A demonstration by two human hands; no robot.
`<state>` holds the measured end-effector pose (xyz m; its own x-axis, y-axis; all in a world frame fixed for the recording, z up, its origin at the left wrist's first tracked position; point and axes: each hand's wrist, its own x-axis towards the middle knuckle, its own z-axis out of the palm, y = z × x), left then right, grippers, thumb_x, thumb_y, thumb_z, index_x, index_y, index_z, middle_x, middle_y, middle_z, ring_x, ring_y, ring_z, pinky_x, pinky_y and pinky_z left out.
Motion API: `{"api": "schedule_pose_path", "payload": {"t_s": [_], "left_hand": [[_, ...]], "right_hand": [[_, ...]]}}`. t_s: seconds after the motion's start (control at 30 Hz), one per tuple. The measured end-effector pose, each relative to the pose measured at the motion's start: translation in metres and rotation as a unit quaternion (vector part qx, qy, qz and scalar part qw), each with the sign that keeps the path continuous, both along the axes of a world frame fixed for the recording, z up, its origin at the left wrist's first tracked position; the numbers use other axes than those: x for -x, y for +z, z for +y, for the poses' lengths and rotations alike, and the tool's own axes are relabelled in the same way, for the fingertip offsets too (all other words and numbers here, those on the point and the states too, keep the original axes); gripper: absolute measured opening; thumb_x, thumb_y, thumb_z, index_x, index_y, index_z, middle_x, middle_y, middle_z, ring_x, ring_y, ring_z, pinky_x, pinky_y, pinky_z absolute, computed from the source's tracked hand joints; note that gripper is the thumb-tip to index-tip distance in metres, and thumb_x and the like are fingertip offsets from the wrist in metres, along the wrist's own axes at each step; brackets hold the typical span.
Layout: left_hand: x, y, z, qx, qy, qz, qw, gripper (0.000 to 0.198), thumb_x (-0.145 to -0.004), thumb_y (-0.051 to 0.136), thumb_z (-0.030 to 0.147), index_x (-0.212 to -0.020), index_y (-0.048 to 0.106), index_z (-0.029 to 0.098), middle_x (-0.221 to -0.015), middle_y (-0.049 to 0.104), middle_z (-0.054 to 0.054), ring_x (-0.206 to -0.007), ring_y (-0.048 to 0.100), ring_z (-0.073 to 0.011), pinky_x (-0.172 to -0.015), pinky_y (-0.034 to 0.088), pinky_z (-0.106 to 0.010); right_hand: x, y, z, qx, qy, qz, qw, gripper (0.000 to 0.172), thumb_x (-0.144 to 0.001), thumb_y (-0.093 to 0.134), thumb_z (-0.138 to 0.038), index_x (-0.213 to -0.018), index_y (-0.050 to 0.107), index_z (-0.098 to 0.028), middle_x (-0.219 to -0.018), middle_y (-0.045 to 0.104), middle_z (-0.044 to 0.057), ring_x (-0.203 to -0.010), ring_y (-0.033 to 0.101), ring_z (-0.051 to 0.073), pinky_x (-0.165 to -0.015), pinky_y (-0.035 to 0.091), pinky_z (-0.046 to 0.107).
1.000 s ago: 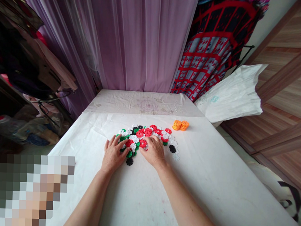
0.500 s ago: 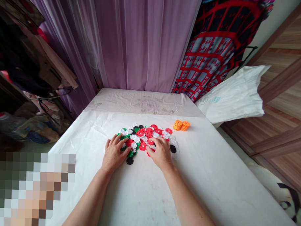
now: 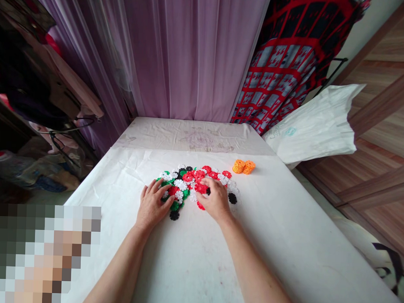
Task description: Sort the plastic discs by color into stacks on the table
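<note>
A loose pile of small notched plastic snowflake discs (image 3: pixel 180 184) in red, white, green and black lies on the white-covered table. My left hand (image 3: pixel 153 203) rests along the pile's left edge, fingers spread over green and white discs, gripping none. On the right side, my right hand (image 3: pixel 216 199) reaches in with curled fingers. Between its thumb and index finger is a red snowflake disc (image 3: pixel 200 187); whether more sit under the palm is hidden. One black disc (image 3: pixel 174 215) lies at the near edge, another black disc (image 3: pixel 232 198) right of my right hand.
Orange discs in two short stacks (image 3: pixel 243 166) stand behind the pile to the right. The table (image 3: pixel 191 257) meets a purple curtain (image 3: pixel 192 58) at the back. A white bag (image 3: pixel 317 124) leans at the right edge. Clothes (image 3: pixel 32 83) hang on the left.
My right hand's fingers have drawn closer together around red. A red disc that lay left of its thumb no longer shows there; white discs show instead. My left hand has hardly moved.
</note>
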<state>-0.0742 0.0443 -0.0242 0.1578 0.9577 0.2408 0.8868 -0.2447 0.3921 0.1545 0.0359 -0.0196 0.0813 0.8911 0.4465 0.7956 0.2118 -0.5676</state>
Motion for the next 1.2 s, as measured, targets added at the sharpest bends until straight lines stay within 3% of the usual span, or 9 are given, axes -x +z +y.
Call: {"api": "schedule_pose_path", "payload": {"t_s": [0.13,0.33,0.83,1.2], "left_hand": [[0.0,-0.001,0.0,0.001,-0.002,-0.008,1.0,0.038,-0.09,0.053,0.044,-0.122,0.067,0.029,-0.145,0.055,-0.008,-0.142,0.04,-0.0323,-0.115,0.029,-0.06],[0.001,0.0,0.0,0.003,0.007,-0.018,1.0,0.038,-0.091,0.05,0.044,-0.12,0.068,0.028,-0.144,0.056,-0.007,-0.141,0.04,-0.0315,-0.116,0.029,-0.058],[0.002,-0.004,0.002,-0.017,0.006,-0.034,0.999,0.036,-0.09,0.051,0.043,-0.118,0.069,0.03,-0.142,0.058,-0.006,-0.137,0.045,-0.031,-0.115,0.032,-0.057],[0.002,-0.002,0.001,-0.012,0.008,-0.031,0.999,0.036,-0.091,0.05,0.044,-0.118,0.069,0.029,-0.143,0.057,-0.007,-0.138,0.044,-0.0316,-0.115,0.031,-0.057]], "right_hand": [[-0.025,-0.002,-0.015,-0.009,-0.016,0.069,0.997,0.039,-0.072,0.07,-0.026,-0.109,0.058,-0.024,-0.101,0.074,0.005,-0.097,0.066,0.023,-0.089,0.049,0.038],[-0.013,-0.01,-0.036,0.007,0.012,-0.028,1.0,0.038,-0.07,0.069,-0.02,-0.107,0.061,-0.024,-0.102,0.073,0.005,-0.099,0.062,0.025,-0.09,0.046,0.039],[-0.005,-0.006,-0.037,0.029,0.016,-0.128,0.991,0.038,-0.075,0.07,-0.03,-0.111,0.061,-0.022,-0.102,0.072,0.006,-0.099,0.058,0.026,-0.085,0.04,0.038],[-0.006,-0.011,-0.036,0.036,0.01,-0.117,0.992,0.038,-0.078,0.068,-0.028,-0.114,0.062,-0.019,-0.102,0.073,0.006,-0.097,0.06,0.026,-0.086,0.041,0.038]]}}
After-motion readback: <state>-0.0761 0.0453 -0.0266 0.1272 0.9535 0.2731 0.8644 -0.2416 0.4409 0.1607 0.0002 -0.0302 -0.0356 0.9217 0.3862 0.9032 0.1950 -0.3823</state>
